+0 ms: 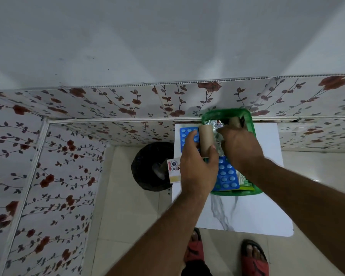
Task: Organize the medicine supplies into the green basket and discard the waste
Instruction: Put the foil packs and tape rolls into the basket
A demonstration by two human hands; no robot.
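Our right hand (pixel 240 147) covers the middle of the green plastic basket (pixel 249 120), so we cannot tell what its fingers touch. Our left hand (pixel 197 168) hides the lower end of the brown cardboard tube (pixel 206 137) and part of a blue blister sheet (pixel 187 133). The small printed carton (pixel 173 170) carries lettering too small to read, and the black bin (pixel 147 166) perhaps holds paper.

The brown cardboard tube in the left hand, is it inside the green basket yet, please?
Not yet. The brown cardboard tube is gripped upright in the left hand, at the left rim of the green plastic basket.
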